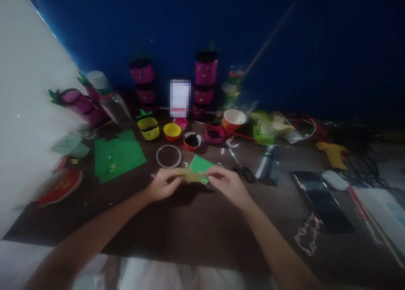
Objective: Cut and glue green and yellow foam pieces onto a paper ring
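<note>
Between my two hands, just above the dark table, is a flat yellowish strip [191, 176], slightly blurred. My left hand [163, 183] pinches its left end between thumb and fingers. At the other end, the closed fingertips of my right hand [228, 184] grip the strip, next to a small green piece with pale marks [204, 180]. Whether that piece is fixed to the strip I cannot tell. Right behind the strip is a green sheet [200, 163]. A clear round ring or lid [168, 156] lies beyond my left hand, and scissors [243, 167] beyond my right.
Green sheets [118, 155] lie at the left. Small cups, including a yellow one [172, 131] and a black-filled one [192, 141], line the back beside a white-lined paper cup [234, 119]. At right are a phone [321, 199], a yellow glue gun [334, 154] and a beaded bracelet [308, 234].
</note>
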Motion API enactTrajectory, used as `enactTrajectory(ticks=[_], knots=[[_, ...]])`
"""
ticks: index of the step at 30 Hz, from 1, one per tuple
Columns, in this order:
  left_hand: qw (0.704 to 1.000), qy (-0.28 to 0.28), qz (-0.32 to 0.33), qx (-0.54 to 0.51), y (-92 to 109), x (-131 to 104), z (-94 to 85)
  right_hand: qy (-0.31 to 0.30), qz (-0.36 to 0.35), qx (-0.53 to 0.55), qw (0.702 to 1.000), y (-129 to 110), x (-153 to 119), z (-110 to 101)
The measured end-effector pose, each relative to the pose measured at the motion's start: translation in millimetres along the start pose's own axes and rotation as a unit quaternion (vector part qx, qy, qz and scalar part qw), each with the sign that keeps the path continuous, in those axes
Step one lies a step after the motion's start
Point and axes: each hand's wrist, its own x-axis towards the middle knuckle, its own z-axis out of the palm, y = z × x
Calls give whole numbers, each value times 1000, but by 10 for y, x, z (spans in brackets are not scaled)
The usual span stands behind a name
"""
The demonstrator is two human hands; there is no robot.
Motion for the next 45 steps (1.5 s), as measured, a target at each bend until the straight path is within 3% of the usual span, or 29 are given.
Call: enactTrajectory(ticks=[3, 5, 12, 16, 19, 22, 24, 26, 28, 30, 32, 33, 36, 39, 45], knots=[[988, -6, -116, -103, 41, 22, 28, -7, 15, 48, 999, 1, -2, 48], [974, -22, -159, -159, 39, 27, 40, -4, 36, 83, 996, 14, -9, 72], [967, -18, -170, -190, -2, 4, 58, 42, 75, 169, 982, 114, -7, 114], [984, 16, -149, -94, 0, 56, -82, 93, 37, 49, 994, 177, 42, 116], [989, 22, -76, 128, 17, 128, -356, 135, -69, -112, 982, 256, 82, 94], [933, 33, 23, 357, 47, 129, -688, 136, -182, -315, 922, 329, 115, 65], [886, 56, -4, 461, 69, 53, -870, 127, -221, -435, 863, 362, 136, 56], [837, 30, -94, 539, 86, -75, -990, 120, -232, -504, 823, 390, 157, 60], [793, -4, -168, 585, 93, -219, -1041, 111, -234, -514, 818, 424, 175, 69], [771, -39, -178, 611, 93, -336, -1024, 97, -234, -489, 835, 461, 185, 76], [758, -30, -172, 629, 93, -389, -940, 89, -227, -446, 861, 488, 184, 75], [764, -22, -164, 623, 93, -386, -875, 87, -218, -421, 876, 495, 180, 70], [822, -34, -102, 559, 78, -274, -632, 73, -179, -346, 918, 488, 165, 40], [856, -49, -45, 513, 8, -105, -421, 57, -146, -308, 938, 461, 162, 11], [886, -70, 10, 459, -191, -28, -343, 93, -112, -225, 963, 416, 159, 25]])
